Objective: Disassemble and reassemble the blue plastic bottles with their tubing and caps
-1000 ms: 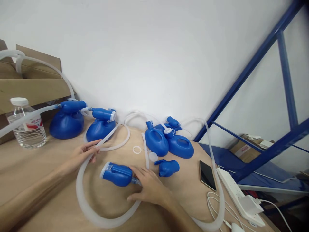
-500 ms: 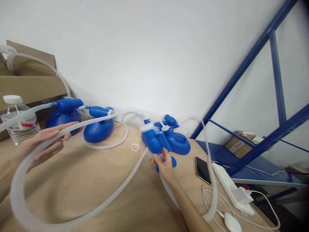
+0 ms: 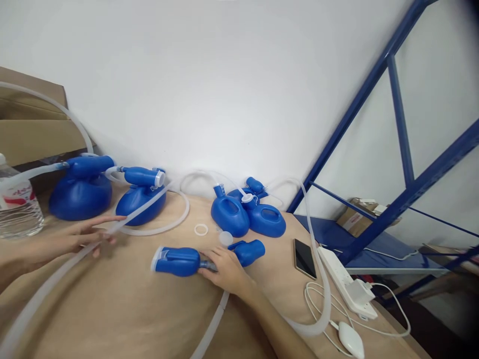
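My feed is bright, with soft light that seems to fall from above; the white wall (image 3: 232, 114) glows strongest near its middle and dulls to grey toward the sides. Shadows on the brown tabletop (image 3: 123, 304) are faint and loose-edged. I get only small, muted highlights on the blue handled bottle (image 3: 262, 228). The left hand (image 3: 77, 238) and the translucent hose (image 3: 48, 290) look slightly smeared (the fingertips lose their outline for me). Wide-lens distortion stretches the water bottle (image 3: 20, 214) at the left edge. Beneath the blue shelf (image 3: 381, 258), everything sinks into murk, and the upper right corner darkens.
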Demonstrator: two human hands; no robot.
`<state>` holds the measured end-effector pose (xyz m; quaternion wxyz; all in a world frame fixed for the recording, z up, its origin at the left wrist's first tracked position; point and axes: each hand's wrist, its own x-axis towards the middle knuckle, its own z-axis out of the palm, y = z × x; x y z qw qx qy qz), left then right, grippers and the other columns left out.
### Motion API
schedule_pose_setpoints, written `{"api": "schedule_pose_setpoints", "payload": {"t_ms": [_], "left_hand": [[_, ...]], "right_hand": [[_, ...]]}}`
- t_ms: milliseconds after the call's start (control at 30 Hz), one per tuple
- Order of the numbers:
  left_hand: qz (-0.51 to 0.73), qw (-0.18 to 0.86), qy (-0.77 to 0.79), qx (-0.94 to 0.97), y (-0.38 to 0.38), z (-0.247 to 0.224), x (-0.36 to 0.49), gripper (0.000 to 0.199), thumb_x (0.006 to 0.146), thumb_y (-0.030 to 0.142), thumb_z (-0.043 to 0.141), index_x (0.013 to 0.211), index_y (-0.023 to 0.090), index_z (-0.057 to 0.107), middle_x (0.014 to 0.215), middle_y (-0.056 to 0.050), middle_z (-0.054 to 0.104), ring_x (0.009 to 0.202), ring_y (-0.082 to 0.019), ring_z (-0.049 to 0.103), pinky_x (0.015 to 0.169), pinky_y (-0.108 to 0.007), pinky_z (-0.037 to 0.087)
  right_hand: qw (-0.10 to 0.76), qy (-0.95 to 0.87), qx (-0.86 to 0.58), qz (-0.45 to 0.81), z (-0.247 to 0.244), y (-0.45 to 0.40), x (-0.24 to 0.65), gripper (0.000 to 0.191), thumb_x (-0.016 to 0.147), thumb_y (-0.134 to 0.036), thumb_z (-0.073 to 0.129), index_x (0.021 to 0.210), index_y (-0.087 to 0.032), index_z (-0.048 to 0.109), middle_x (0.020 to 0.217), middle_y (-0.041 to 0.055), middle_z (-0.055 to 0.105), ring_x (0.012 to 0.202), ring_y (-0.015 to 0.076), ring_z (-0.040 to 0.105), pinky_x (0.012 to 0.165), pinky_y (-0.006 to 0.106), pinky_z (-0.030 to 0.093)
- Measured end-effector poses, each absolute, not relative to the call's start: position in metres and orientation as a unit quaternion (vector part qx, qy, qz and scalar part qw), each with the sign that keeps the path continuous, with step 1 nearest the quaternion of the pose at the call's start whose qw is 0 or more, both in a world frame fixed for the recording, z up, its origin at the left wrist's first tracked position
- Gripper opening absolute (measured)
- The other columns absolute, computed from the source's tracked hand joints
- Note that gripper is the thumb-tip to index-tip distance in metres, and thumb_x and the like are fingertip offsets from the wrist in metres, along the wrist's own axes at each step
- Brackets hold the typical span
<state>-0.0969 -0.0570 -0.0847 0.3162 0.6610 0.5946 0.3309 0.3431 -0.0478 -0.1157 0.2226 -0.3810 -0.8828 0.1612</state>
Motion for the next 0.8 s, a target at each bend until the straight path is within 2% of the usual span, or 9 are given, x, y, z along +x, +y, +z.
{"api": "schedule_pose_setpoints", "payload": {"t_ms": [67, 133, 233, 300, 433, 533, 600, 667, 800], "left_hand": [[0.314, 0.266, 0.599, 0.687, -0.048, -0.106, -0.101, 0.039, 0.094, 0.059, 0.052, 0.131, 0.055, 0.065, 0.092, 0.010, 0.081, 0.071, -0.018, 0.074, 0.071, -0.034, 0.058], [0.300, 0.143, 0.617, 0.713, -0.041, -0.124, -0.101, 0.038, 0.089, 0.056, 0.053, 0.122, 0.052, 0.071, 0.090, 0.007, 0.081, 0.072, -0.022, 0.074, 0.069, -0.033, 0.056], [0.266, -0.034, 0.620, 0.737, -0.037, -0.140, -0.088, 0.039, 0.091, 0.048, 0.049, 0.116, 0.042, 0.077, 0.111, -0.003, 0.082, 0.085, -0.028, 0.076, 0.071, -0.036, 0.055], [0.271, -0.094, 0.599, 0.748, -0.036, -0.140, -0.073, 0.042, 0.097, 0.043, 0.042, 0.116, 0.035, 0.078, 0.125, -0.009, 0.078, 0.099, -0.030, 0.076, 0.080, -0.039, 0.055], [0.286, -0.119, 0.535, 0.786, -0.036, -0.114, -0.037, 0.041, 0.105, 0.038, 0.037, 0.110, 0.030, 0.078, 0.114, -0.006, 0.080, 0.100, -0.025, 0.075, 0.088, -0.034, 0.054], [0.273, -0.144, 0.474, 0.825, -0.034, -0.078, 0.001, 0.037, 0.108, 0.038, 0.042, 0.115, 0.031, 0.077, 0.112, -0.002, 0.081, 0.099, -0.022, 0.075, 0.090, -0.033, 0.053], [0.258, -0.148, 0.425, 0.855, -0.029, -0.054, 0.037, 0.036, 0.109, 0.036, 0.042, 0.120, 0.028, 0.076, 0.114, -0.003, 0.081, 0.103, -0.023, 0.074, 0.093, -0.035, 0.051], [0.243, -0.148, 0.384, 0.878, -0.016, -0.033, 0.081, 0.037, 0.109, 0.035, 0.042, 0.127, 0.027, 0.073, 0.116, -0.005, 0.079, 0.101, -0.023, 0.074, 0.092, -0.037, 0.051], [0.196, -0.127, 0.372, 0.898, 0.032, -0.014, 0.182, 0.039, 0.107, 0.037, 0.047, 0.138, 0.023, 0.065, 0.124, -0.010, 0.075, 0.109, -0.026, 0.071, 0.097, -0.040, 0.050]], "right_hand": [[0.235, -0.880, -0.385, 0.150, -0.107, -0.042, 0.343, 0.044, 0.091, -0.045, 0.078, 0.131, -0.026, 0.072, 0.129, 0.0088, 0.075, 0.121, 0.0298, 0.068, 0.107, 0.044, 0.051], [0.290, -0.849, -0.408, 0.168, -0.092, -0.027, 0.355, 0.045, 0.092, -0.054, 0.074, 0.126, -0.025, 0.074, 0.125, 0.0087, 0.076, 0.117, 0.0285, 0.070, 0.105, 0.043, 0.053], [0.381, -0.781, -0.471, 0.154, -0.064, 0.014, 0.396, 0.041, 0.099, -0.055, 0.060, 0.120, -0.023, 0.075, 0.112, 0.0085, 0.079, 0.103, 0.0252, 0.074, 0.097, 0.040, 0.057], [0.401, -0.738, -0.540, 0.060, -0.050, 0.048, 0.431, 0.046, 0.099, -0.054, 0.057, 0.128, -0.021, 0.071, 0.118, 0.0102, 0.078, 0.113, 0.0274, 0.071, 0.104, 0.042, 0.054], [0.368, -0.697, -0.616, 0.007, -0.050, 0.104, 0.482, 0.058, 0.098, -0.053, 0.052, 0.141, -0.015, 0.063, 0.144, 0.0185, 0.066, 0.135, 0.0345, 0.059, 0.115, 0.051, 0.044], [0.271, -0.706, -0.653, -0.028, -0.066, 0.124, 0.491, 0.060, 0.101, -0.053, 0.051, 0.151, -0.019, 0.056, 0.153, 0.0164, 0.059, 0.144, 0.0345, 0.049, 0.121, 0.056, 0.033], [0.201, -0.706, -0.676, -0.064, -0.075, 0.128, 0.488, 0.053, 0.105, -0.052, 0.045, 0.146, -0.022, 0.061, 0.150, 0.0146, 0.061, 0.143, 0.0344, 0.049, 0.121, 0.059, 0.028], [0.172, -0.702, -0.686, -0.089, -0.078, 0.125, 0.485, 0.049, 0.108, -0.053, 0.042, 0.135, -0.023, 0.070, 0.142, 0.0161, 0.065, 0.136, 0.0363, 0.052, 0.117, 0.061, 0.028], [0.136, -0.727, -0.663, -0.116, -0.068, 0.111, 0.483, 0.050, 0.110, -0.052, 0.037, 0.126, -0.025, 0.076, 0.128, 0.0164, 0.069, 0.121, 0.0347, 0.059, 0.106, 0.056, 0.037]]}}
